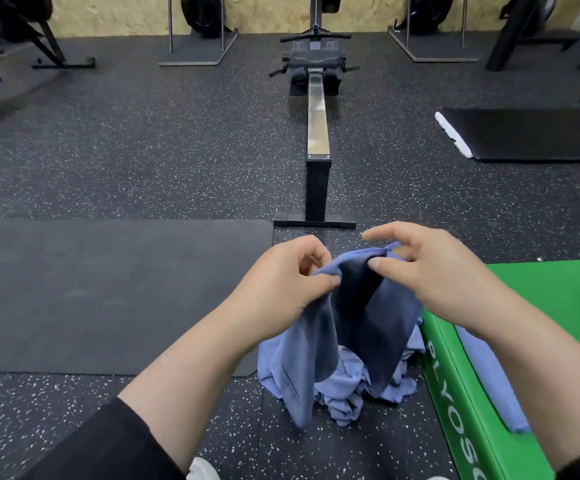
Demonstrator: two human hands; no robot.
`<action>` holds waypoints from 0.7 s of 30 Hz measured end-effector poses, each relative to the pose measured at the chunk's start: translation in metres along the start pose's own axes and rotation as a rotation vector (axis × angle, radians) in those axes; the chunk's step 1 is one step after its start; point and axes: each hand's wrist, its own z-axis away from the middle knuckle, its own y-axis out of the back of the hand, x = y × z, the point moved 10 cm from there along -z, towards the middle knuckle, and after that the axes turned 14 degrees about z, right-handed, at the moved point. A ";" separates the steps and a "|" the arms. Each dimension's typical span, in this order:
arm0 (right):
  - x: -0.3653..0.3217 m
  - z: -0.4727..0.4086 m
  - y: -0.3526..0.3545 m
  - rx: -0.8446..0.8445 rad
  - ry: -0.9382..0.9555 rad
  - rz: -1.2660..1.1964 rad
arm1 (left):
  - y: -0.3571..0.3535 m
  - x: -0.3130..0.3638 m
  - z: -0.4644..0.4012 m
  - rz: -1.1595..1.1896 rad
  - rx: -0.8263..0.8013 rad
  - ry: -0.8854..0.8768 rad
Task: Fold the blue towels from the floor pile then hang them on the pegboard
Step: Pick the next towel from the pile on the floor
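Observation:
A blue towel [368, 306] hangs in the air in front of me, its top edge stretched between both hands. My left hand [281, 282] pinches the left part of that edge between thumb and curled fingers. My right hand [430, 268] holds the right part, thumb in front and fingers behind, with the index finger raised. Below it, a pile of crumpled blue towels [347, 386] lies on the speckled floor. Another blue towel [485, 375] lies flat on the green plyo box [558, 306] at the right. No pegboard is in view.
A black mat [108, 292] lies on the floor to the left. A rowing machine [317, 133] stretches straight ahead, its foot just beyond my hands. Another black mat [530, 133] lies at the far right. Stands and gym gear line the back wall. My shoe [202, 471] shows at the bottom.

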 end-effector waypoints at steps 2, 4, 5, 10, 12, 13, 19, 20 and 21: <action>-0.011 0.002 -0.011 -0.081 0.060 -0.026 | -0.002 0.003 -0.001 -0.032 0.005 -0.027; -0.014 0.003 -0.021 -0.139 0.091 -0.048 | -0.003 0.005 -0.001 -0.035 0.002 -0.042; -0.015 0.002 -0.024 -0.133 0.096 -0.043 | -0.004 0.006 0.000 -0.039 0.002 -0.050; -0.007 -0.003 -0.010 0.002 0.054 -0.042 | -0.001 -0.005 0.000 0.032 -0.005 0.061; -0.009 -0.002 -0.007 0.019 0.058 -0.021 | 0.000 -0.017 0.001 0.108 -0.018 0.168; -0.010 -0.001 -0.006 0.029 0.064 -0.007 | 0.001 -0.020 0.001 0.120 -0.025 0.198; -0.011 0.001 -0.002 0.071 0.065 0.058 | -0.004 -0.020 0.004 0.100 -0.092 0.188; -0.010 0.000 -0.001 0.075 0.064 0.063 | -0.002 -0.018 0.003 0.093 -0.070 0.174; -0.010 0.000 -0.002 0.074 0.063 0.067 | 0.001 -0.017 0.002 0.078 -0.043 0.160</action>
